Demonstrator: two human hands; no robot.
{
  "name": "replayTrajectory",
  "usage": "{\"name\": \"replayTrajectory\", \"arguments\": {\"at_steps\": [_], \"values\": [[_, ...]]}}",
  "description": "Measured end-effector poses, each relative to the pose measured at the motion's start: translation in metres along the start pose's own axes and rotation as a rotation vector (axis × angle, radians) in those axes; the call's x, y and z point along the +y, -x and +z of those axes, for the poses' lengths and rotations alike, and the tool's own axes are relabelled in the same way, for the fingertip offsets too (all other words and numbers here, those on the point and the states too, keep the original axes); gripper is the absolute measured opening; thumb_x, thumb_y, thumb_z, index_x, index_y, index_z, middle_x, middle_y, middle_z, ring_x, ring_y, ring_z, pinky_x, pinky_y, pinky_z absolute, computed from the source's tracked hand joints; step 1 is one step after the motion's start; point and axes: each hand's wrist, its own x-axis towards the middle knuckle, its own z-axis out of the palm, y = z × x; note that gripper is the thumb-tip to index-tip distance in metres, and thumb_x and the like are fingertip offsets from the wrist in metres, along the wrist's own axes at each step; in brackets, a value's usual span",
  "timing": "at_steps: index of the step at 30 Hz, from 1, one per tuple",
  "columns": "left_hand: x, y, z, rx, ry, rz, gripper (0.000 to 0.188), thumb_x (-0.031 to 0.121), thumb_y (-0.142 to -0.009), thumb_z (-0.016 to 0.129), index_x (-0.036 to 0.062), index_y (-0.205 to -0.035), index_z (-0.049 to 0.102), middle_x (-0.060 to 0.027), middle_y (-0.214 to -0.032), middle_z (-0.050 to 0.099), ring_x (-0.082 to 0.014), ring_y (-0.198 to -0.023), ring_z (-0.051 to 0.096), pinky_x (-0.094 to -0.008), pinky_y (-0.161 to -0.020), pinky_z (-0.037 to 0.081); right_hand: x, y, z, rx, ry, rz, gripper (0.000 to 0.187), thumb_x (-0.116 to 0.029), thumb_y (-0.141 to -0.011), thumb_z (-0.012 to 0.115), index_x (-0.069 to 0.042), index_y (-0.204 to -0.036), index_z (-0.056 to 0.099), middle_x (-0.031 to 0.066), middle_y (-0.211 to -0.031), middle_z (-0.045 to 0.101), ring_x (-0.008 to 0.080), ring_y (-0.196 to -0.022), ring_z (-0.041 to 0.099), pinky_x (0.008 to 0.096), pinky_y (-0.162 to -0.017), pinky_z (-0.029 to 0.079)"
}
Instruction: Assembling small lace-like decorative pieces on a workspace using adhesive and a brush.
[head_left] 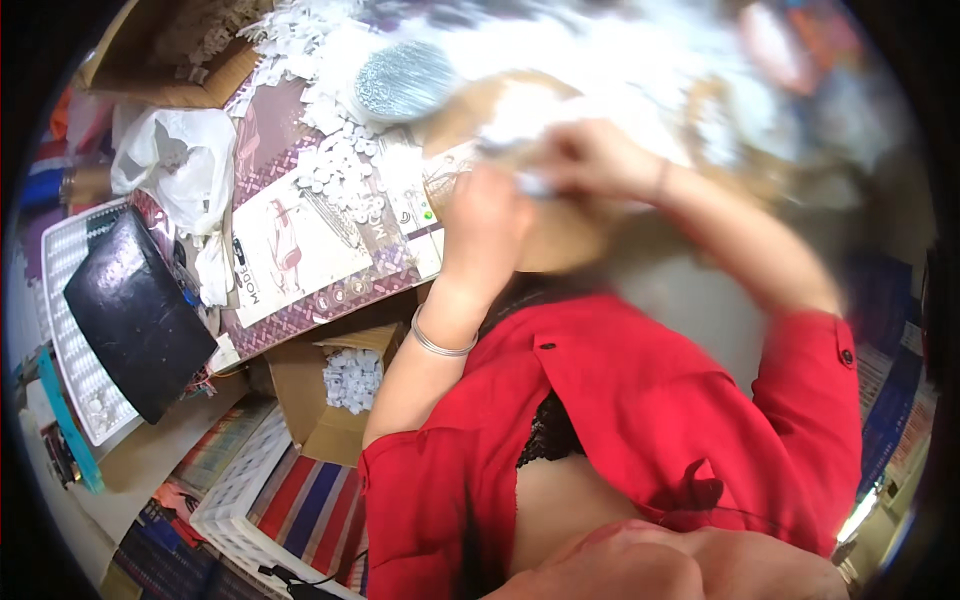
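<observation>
My left hand (490,215) is closed, its fingertips curled and hidden at the near edge of the table. Close to its right, my right hand (605,160) pinches, blurred by motion. Between the two hands shows a small white piece (533,185), too smeared to name, at the right fingertips. Beyond them stands a round tub of thin shiny metal pieces (405,80). Left of my hands, small round white plastic parts (345,180) lie heaped on the patterned table cover (375,285). A pile of longer white plastic parts (300,45) lies farther back.
An open cardboard box (225,90) stands at the far left, beside a white plastic bag (150,160). A black folded sheet (140,310) rests over a white basket (60,300). Below the table edge, another cardboard box (325,440) holds white parts. The upper right is blurred.
</observation>
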Motion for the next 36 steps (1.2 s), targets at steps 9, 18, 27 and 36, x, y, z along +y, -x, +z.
{"name": "replayTrajectory", "arguments": {"at_steps": [9, 18, 27, 36], "values": [[0.0, -0.013, -0.029, -0.145, 0.206, -0.056, 0.022, 0.006, -0.077, 0.072, 0.0001, -0.097, 0.067, -0.0176, -0.089, 0.06, -0.0369, -0.083, 0.061, -0.0443, -0.074, 0.05, -0.015, -0.007, -0.001, 0.123, 0.122, -0.126, 0.022, -0.017, -0.074, 0.078, -0.004, -0.085, 0.064, 0.014, -0.078, 0.067, 0.03, -0.074, 0.066, 0.0394, -0.069, 0.052], [-0.066, -0.113, -0.072, 0.073, -0.489, -0.139, 0.008, 0.008, -0.082, 0.067, 0.0007, -0.085, 0.068, -0.0183, -0.083, 0.062, -0.0377, -0.082, 0.061, -0.0459, -0.075, 0.049, -0.057, -0.125, -0.014, 0.619, 0.402, -0.47, 0.02, -0.024, -0.084, 0.064, -0.006, -0.085, 0.071, 0.0156, -0.091, 0.065, 0.035, -0.084, 0.065, 0.0449, -0.076, 0.053], [-0.042, -0.081, -0.074, 0.156, -0.379, -0.069, 0.007, 0.008, -0.083, 0.069, 0.0011, -0.082, 0.066, -0.0154, -0.079, 0.061, -0.0349, -0.079, 0.059, -0.0427, -0.069, 0.047, 0.004, -0.086, -0.026, 0.655, 0.445, -0.405, 0.017, -0.022, -0.087, 0.062, -0.007, -0.085, 0.069, 0.0126, -0.09, 0.063, 0.0337, -0.086, 0.064, 0.0431, -0.076, 0.053], [-0.017, -0.007, -0.042, 0.057, -0.193, -0.199, 0.003, 0.003, -0.083, 0.071, 0.0017, -0.085, 0.069, -0.0106, -0.087, 0.06, -0.0242, -0.076, 0.061, -0.0336, -0.067, 0.05, 0.017, -0.026, 0.003, 0.615, 0.164, -0.447, 0.011, -0.015, -0.084, 0.071, -0.006, -0.088, 0.067, 0.0114, -0.086, 0.061, 0.0326, -0.081, 0.062, 0.0406, -0.072, 0.051]]}}
